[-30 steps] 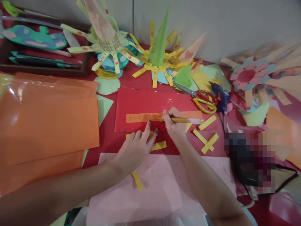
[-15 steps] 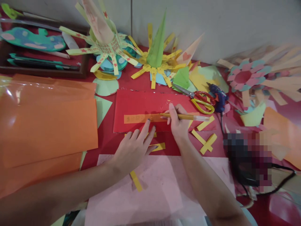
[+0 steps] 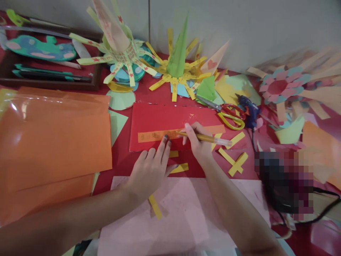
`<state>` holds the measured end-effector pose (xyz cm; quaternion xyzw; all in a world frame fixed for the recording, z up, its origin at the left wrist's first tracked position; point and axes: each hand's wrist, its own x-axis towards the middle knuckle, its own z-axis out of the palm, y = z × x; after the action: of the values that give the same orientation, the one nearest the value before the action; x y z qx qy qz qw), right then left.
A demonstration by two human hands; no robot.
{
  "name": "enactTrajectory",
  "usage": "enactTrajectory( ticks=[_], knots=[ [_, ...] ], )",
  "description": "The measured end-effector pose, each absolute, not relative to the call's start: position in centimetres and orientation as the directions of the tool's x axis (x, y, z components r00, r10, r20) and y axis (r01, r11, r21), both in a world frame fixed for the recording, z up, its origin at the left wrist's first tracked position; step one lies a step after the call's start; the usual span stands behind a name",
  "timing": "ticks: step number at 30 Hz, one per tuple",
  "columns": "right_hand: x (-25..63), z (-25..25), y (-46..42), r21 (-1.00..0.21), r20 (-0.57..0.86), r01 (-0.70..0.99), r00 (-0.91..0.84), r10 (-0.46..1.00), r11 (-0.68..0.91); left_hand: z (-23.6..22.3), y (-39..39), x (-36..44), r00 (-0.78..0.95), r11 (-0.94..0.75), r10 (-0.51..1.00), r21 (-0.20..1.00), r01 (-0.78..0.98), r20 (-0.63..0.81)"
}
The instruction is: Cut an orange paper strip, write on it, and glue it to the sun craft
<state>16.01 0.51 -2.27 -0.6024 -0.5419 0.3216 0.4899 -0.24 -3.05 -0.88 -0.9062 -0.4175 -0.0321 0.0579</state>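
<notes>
An orange paper strip [image 3: 149, 137] with dark marks along its left part lies across a red board [image 3: 160, 115]. My right hand [image 3: 198, 142] grips a gold-coloured pen [image 3: 205, 137] with a clear end, its tip on the strip near the middle. My left hand [image 3: 153, 165] is spread flat, two fingertips pressing the strip's lower edge just left of the pen tip. Short yellow strips [image 3: 179, 168] lie partly under and beside my left hand. Pink paper [image 3: 186, 213] is spread beneath my forearms.
Orange sheets [image 3: 58, 145] are stacked at left, below a dark tray [image 3: 50, 84] of tools. Paper cone crafts [image 3: 178, 58] stand along the wall. Scissors [image 3: 226, 112] and a blue glue gun [image 3: 249, 110] with a cord lie right of the board. More yellow strips [image 3: 238, 164] lie nearby.
My right hand has shifted slightly left with the pen, and its tip now meets the strip further left. The strip has tilted, its right end higher. My left fingers have drawn closer together.
</notes>
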Motion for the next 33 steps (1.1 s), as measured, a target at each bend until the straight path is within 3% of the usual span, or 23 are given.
enactTrajectory(
  ticks=[9,15,21,33],
  knots=[
    [16.09,-2.19,0.71,-0.915,0.168,0.403,0.31,0.936,0.03,-0.86,-2.82,-0.21,0.662,-0.65,0.746,-0.137,0.747,0.07],
    [16.11,-2.56,0.89,-0.953,0.116,0.302,0.326,0.938,0.013,-0.71,-2.74,-0.16,0.652,-0.648,0.757,-0.087,0.757,0.043],
    [16.3,-2.76,0.86,-0.938,0.127,0.348,0.312,0.942,0.012,-0.68,-2.71,-0.17,0.632,-0.632,0.775,-0.007,0.775,0.019],
    [16.15,-2.77,1.03,-0.96,0.102,0.28,0.361,0.927,-0.003,-0.96,-2.78,-0.16,0.641,-0.641,0.767,-0.028,0.767,0.026]
  ],
)
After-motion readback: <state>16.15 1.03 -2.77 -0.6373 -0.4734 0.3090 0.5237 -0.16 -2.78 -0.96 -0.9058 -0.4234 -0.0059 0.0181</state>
